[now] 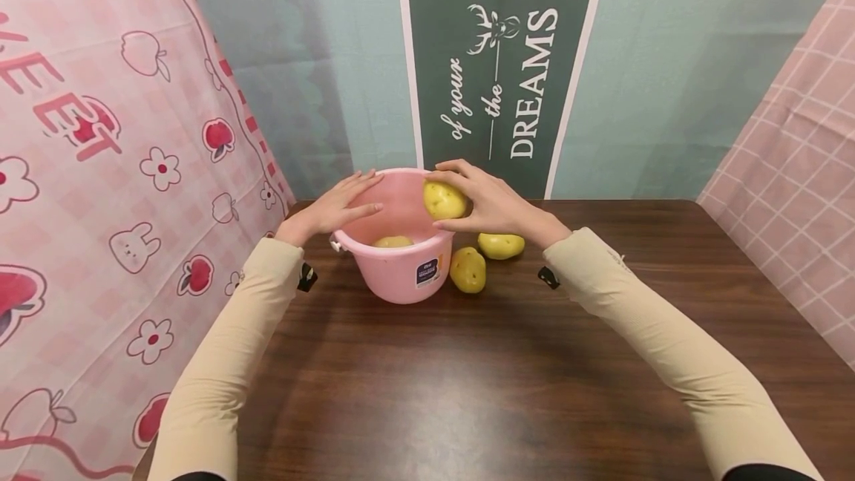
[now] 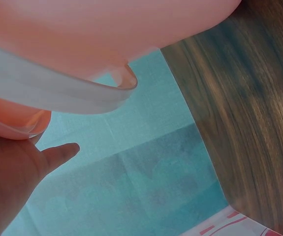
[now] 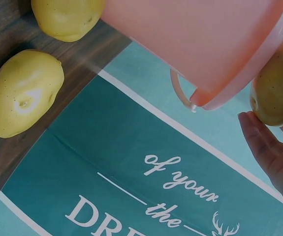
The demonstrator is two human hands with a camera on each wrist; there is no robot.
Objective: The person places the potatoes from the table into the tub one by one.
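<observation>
Grips a potato (image 1: 445, 202) in the right hand (image 1: 490, 203), at the right rim of the bucket (image 1: 401, 277), mid-frame. Lays the left hand (image 1: 337, 206), fingers extended and thumb apart, over the left rim. Looks partly done: shows a lower potato (image 1: 392, 241) inside, with the gripped one not yet released. Leaves a near potato (image 1: 468, 271) and a far potato (image 1: 501, 246) untouched on the bench (image 1: 568, 362), just right of frame centre.

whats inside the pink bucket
One yellow potato shows low inside the pink bucket. The bucket's near wall hides its lower part, so whether more lie there can't be seen. The right hand holds another potato at the rim.
</observation>
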